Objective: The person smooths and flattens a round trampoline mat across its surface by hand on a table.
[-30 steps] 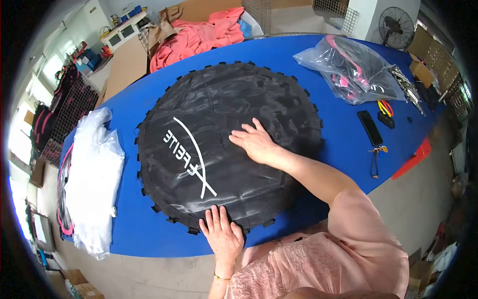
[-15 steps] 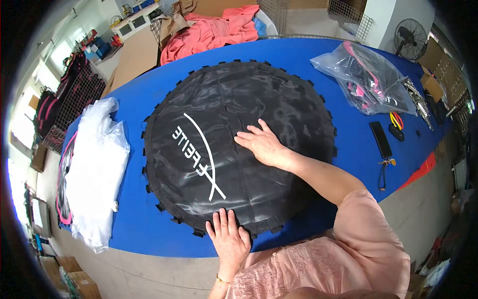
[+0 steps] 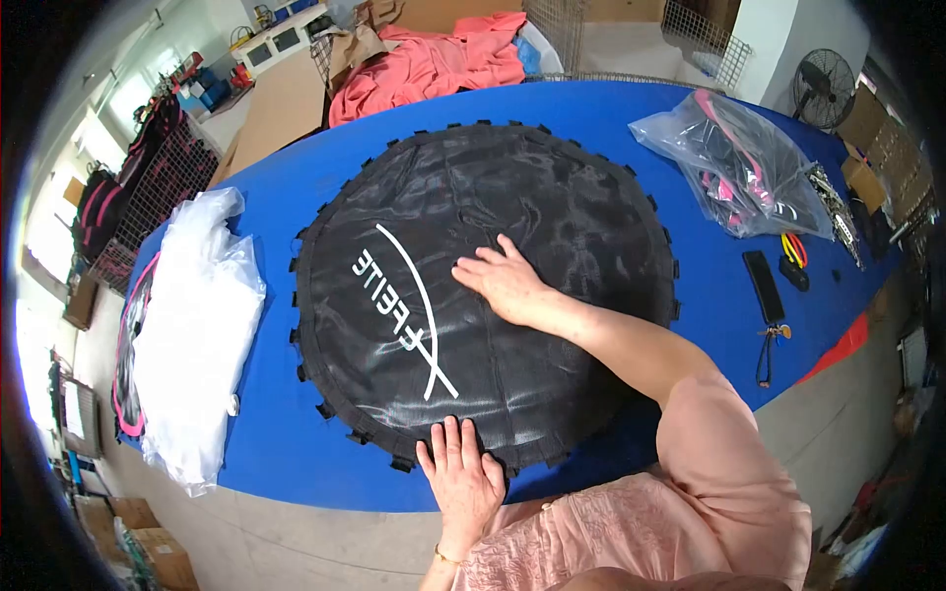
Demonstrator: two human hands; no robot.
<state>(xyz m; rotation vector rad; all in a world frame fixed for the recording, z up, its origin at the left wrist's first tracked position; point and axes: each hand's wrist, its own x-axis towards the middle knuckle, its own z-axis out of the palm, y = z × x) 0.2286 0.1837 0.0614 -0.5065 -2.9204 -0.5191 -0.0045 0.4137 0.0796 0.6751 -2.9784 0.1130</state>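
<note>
A round black trampoline mat (image 3: 552, 222) lies spread on the blue table, with short black tabs all round its rim. White lettering and a curved white logo (image 3: 399, 315) show on its left half, the letters reading mirrored. My right hand (image 3: 507, 286) rests palm down near the mat's middle, fingers spread. At the near edge, my left hand (image 3: 463, 483) lies flat with its fingers over the rim. Neither hand grips anything. Faint creases run across the mat's surface.
White plastic wrapping (image 3: 197, 340) lies on the blue table (image 3: 296, 483) at left, beside a pink-edged black piece. At right are a clear bag (image 3: 744, 177) with pink-and-black contents, a black phone (image 3: 762, 286) and metal parts (image 3: 836, 212). Coral fabric (image 3: 434, 64) is heaped beyond.
My right hand has slid a little to the left across the mat, toward the logo. My left hand stays at the near rim. The whole view has shifted slightly.
</note>
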